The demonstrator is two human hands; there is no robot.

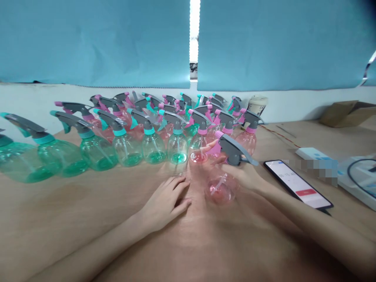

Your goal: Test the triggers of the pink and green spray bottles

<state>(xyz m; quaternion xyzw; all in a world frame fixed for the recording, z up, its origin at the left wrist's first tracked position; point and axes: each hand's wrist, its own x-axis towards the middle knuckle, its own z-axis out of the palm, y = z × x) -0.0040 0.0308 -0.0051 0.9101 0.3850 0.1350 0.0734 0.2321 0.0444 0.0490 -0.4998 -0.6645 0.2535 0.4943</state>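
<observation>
Pink, the spray bottle (219,191) is clasped around the neck by the right hand (245,175); left of that, the left hand (164,201) lies loosely spread on the table (73,211).

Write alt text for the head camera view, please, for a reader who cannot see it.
The right hand holds a translucent pink plastic spray bottle near its neck; the left hand is palm-down over the brown table. Behind stand rows of translucent green and pink spray bottles; a black-edged phone lies at right.
</observation>
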